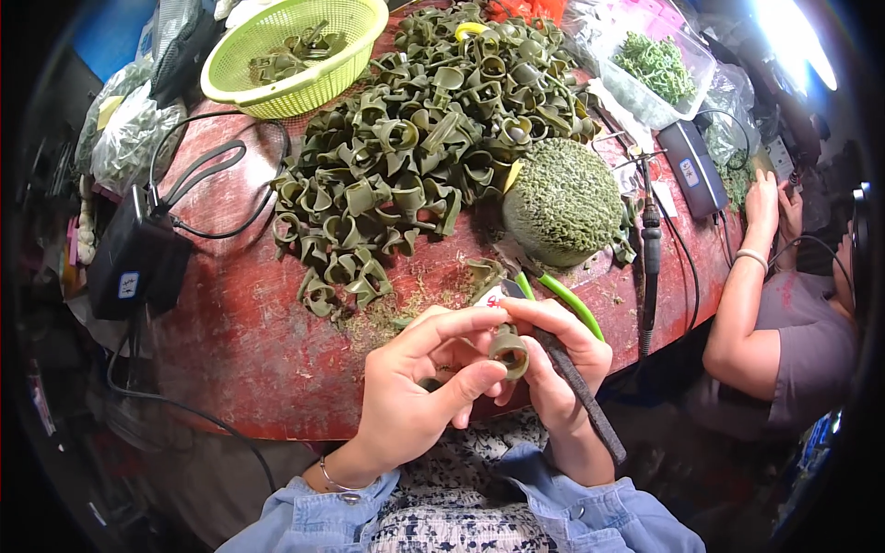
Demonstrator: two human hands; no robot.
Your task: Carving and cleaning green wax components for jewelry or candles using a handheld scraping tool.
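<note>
My left hand (426, 382) holds a small olive-green, cup-shaped piece (507, 352) between thumb and fingers. My right hand (567, 355) is closed on a long, dark grey flat bar (595, 417), its fingertips at the cup piece too. Just beyond my hands lies a tool with bright green handles (575, 300), partly hidden. A large heap of similar curled olive-green pieces (396, 147) covers the middle of the red table (226, 341). A round, crumbly-textured green block (562, 203) sits right of the heap.
A yellow-green basket (295, 88) holds pieces at back left, above a black adapter (138, 267) with cables. A clear tub (654, 83), a black box (691, 170) and a corded pen-like tool (651, 267) stand at right, beside another person (756, 323) working with both hands.
</note>
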